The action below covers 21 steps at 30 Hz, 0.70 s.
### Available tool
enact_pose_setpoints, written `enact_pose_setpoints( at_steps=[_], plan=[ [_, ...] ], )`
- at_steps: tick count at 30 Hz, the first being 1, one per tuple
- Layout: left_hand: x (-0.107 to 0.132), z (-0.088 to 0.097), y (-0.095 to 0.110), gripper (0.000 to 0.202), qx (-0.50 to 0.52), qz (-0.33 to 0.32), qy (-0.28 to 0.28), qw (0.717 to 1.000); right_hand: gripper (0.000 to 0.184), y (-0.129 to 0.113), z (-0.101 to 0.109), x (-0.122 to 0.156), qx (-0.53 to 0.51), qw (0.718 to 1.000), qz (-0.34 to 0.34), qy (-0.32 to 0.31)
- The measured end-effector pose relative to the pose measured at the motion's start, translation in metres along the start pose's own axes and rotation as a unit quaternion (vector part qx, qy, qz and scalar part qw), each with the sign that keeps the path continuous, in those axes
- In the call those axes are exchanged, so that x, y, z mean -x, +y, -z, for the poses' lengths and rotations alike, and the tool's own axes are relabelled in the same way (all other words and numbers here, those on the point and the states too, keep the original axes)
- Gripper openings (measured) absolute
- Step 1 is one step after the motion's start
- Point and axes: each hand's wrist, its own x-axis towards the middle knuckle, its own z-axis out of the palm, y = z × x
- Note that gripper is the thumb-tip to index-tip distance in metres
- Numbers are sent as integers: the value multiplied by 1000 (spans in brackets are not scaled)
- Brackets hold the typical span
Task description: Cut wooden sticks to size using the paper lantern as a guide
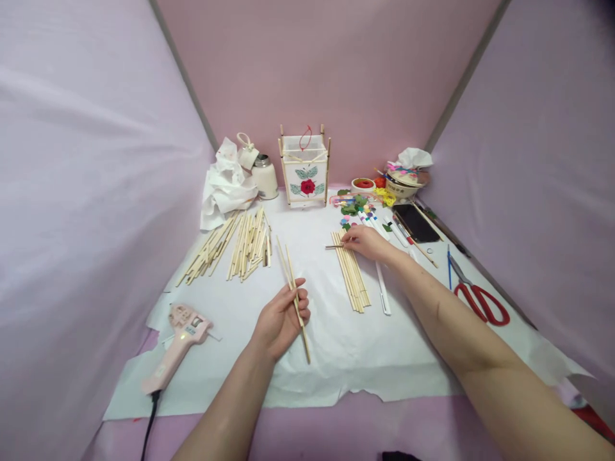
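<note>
My left hand (284,315) is closed around two thin wooden sticks (306,346), which cross and spread slightly apart at their far ends. My right hand (368,242) reaches to the top of a flat row of wooden sticks (354,282) laid side by side. Its thumb and fingers pinch a short dark stick (331,246) that lies crosswise over the row; part of it is hidden by the fingers. A white pen (383,298) rests just right of the row.
Two loose piles of sticks (247,246) lie left of centre. A pink glue gun (180,342) with a black cord is at the front left. Behind stands a stick-framed lantern (305,169) with a red flower. Red-handled scissors (483,302) and a phone (416,223) lie right.
</note>
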Motion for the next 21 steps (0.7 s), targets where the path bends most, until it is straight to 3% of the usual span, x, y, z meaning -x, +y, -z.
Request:
enact_pose_setpoints(
  at_steps=[5, 7, 21],
  plan=[
    [0, -3, 1, 21, 1, 7, 10, 1000, 18, 19, 18, 10, -70, 987, -56, 134],
    [0, -4, 1, 22, 1, 7, 14, 1000, 18, 25, 23, 13, -74, 982, -74, 157],
    [0, -7, 2, 22, -4, 5, 20, 1000, 14, 29, 16, 15, -64, 993, -91, 24]
  ],
)
